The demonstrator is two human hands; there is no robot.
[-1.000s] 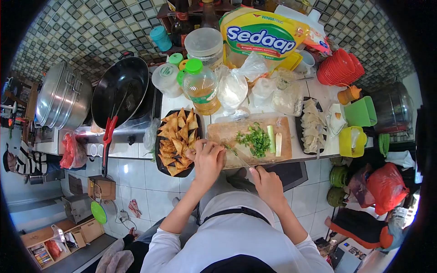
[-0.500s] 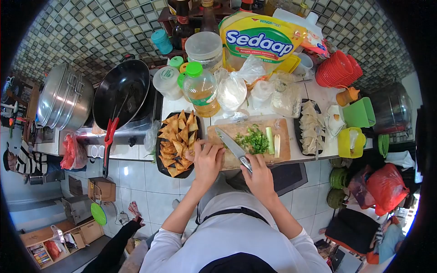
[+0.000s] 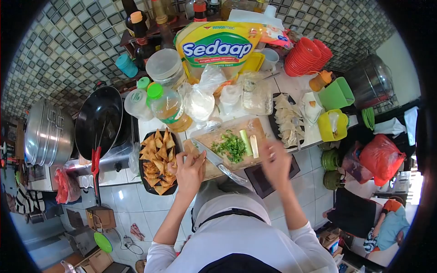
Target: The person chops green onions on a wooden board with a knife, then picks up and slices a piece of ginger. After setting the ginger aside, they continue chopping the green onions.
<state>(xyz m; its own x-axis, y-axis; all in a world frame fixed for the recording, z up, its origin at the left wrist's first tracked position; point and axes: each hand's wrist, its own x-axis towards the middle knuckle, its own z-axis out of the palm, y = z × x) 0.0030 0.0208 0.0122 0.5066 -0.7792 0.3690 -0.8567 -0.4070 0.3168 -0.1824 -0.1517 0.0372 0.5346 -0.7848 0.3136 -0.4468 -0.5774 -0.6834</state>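
Note:
A kitchen knife (image 3: 219, 164) lies across the wooden cutting board (image 3: 210, 172), its handle towards me at the front edge. Chopped green herbs (image 3: 234, 146) are piled beside the blade. A pale green stalk (image 3: 246, 142) and a whitish piece (image 3: 254, 147) lie to their right. My left hand (image 3: 190, 172) is at the board's left edge, fingers curled together beside the black tray of fried triangular pastries (image 3: 159, 157); whatever they pinch is hidden. Off the knife, my right hand (image 3: 276, 164) is smeared by motion, near the board's right front corner.
A wok (image 3: 99, 123) with red-handled tongs and a steamer pot (image 3: 48, 132) stand left. Behind the board are an oil bottle (image 3: 169, 109), bags and a Sedaap pouch (image 3: 218, 52). Pale uncooked dumplings (image 3: 287, 120) on a dark plate and a yellow container (image 3: 332, 126) sit right.
My right hand has let go of the knife and moved right; the knife now rests on the board. My left hand stays by the pastry tray. The whole view has shifted.

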